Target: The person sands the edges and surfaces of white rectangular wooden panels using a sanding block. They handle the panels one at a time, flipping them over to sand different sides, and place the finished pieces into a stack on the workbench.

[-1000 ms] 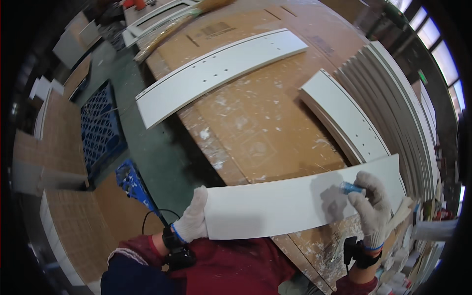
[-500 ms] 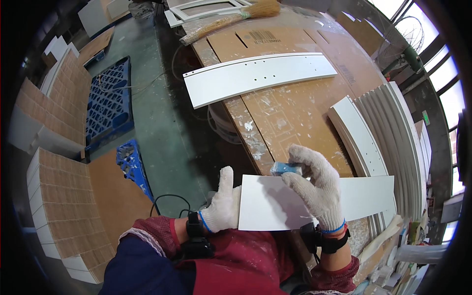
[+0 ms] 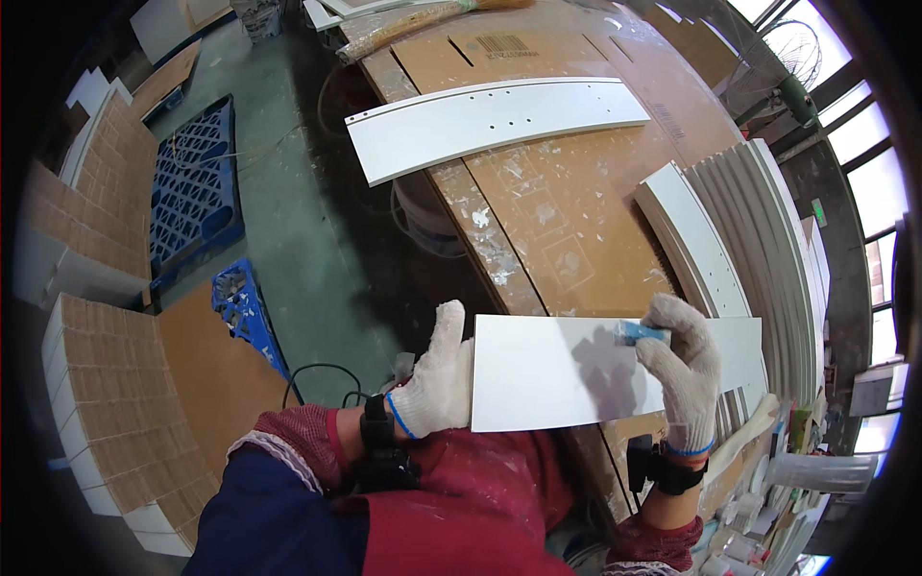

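Observation:
A plain white board lies crosswise in front of me, its right part over the table. At its left end my gloved left hand grips the board, thumb raised and the other fingers hidden behind or under it. Over the right half, my gloved right hand pinches a small blue-and-white block between thumb and fingers. The hand casts a shadow on the board; whether the block touches the surface I cannot tell.
A white panel with drilled holes overhangs the cardboard-covered table. Stacked white panels stand at the right, beside a larger stack. A straw broom lies at the back. Blue pallets and board stacks are left.
My right hand has moved right with the block, from mid-board to the right half. My left hand stays at the board's left end. The whole view has shifted slightly.

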`<state>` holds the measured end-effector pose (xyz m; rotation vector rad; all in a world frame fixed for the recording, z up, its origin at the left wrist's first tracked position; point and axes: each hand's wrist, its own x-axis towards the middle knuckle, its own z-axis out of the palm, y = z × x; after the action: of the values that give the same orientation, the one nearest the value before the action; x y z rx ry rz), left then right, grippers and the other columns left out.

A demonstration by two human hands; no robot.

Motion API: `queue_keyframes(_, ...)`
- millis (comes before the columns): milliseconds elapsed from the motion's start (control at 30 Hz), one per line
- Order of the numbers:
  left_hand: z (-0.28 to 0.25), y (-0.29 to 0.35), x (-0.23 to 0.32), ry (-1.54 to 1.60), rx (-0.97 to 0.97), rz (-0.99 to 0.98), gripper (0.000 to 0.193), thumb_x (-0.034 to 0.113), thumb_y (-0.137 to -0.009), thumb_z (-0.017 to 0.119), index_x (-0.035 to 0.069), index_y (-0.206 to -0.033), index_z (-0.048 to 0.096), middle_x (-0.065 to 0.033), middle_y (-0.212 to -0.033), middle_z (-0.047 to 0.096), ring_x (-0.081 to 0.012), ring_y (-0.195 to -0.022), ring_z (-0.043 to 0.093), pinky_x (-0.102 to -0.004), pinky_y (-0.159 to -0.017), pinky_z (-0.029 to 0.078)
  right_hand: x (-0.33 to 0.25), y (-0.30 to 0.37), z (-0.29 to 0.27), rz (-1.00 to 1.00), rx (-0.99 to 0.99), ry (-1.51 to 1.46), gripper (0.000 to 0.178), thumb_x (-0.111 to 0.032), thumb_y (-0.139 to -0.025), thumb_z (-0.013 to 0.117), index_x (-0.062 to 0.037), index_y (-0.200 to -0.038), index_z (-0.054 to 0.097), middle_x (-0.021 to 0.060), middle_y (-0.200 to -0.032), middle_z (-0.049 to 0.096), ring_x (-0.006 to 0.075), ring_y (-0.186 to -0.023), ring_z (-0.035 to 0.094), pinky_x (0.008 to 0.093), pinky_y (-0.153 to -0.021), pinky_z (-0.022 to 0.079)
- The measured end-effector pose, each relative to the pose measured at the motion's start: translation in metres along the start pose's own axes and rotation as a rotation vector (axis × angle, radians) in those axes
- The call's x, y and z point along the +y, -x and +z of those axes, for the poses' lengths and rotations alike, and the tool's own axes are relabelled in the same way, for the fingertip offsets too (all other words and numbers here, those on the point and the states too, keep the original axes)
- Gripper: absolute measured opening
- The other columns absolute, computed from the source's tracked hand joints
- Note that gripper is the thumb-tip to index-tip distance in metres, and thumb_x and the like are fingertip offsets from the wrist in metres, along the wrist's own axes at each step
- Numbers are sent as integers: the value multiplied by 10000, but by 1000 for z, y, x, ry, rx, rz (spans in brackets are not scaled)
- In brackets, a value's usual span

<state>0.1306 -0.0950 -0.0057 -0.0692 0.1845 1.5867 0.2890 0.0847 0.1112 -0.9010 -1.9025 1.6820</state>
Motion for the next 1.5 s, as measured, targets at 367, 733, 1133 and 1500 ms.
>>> queue_keyframes(367, 14, 2, -1, -82, 33, -76, 579, 401, -1007, 425, 14, -1429, 336, -165, -1414, 444, -303, -1279, 469, -480, -1058, 397, 4, 100, 43, -221, -109, 559, 385, -131, -690, 830, -14, -1010, 650, 73, -729, 606, 211, -678, 593, 315, -613, 473)
queue_keyframes(733, 13, -3, -15, -123, 184, -66, 529, 388, -1010, 431, 43, -1408, 383, -131, -1370, 500, -261, -1236, 516, -428, -1024, 438, 26, 121, 84, -415, -85, 563, 338, -214, -777, 767, 8, -1002, 648, 87, -608, 555, 244, -526, 553, 321, -483, 420)
queue_keyframes(1133, 19, -1, -20, -79, 173, -81, 574, 416, -977, 504, 19, -1382, 414, -142, -1337, 525, -261, -1197, 541, -409, -991, 470, 20, 117, 96, -405, -257, 660, 264, -201, -796, 755, -12, -949, 652, 81, -588, 534, 234, -505, 551, 336, -458, 402)
queue_keyframes(1500, 18, -6, -23, -7, 135, -80, 531, 397, -951, 568, 23, -1317, 480, -141, -1247, 587, -253, -1102, 590, -426, -927, 492, 31, 125, 90, -483, -69, 560, 347, -152, -748, 796, 16, -1013, 649, 58, -590, 537, 194, -490, 522, 310, -464, 402)
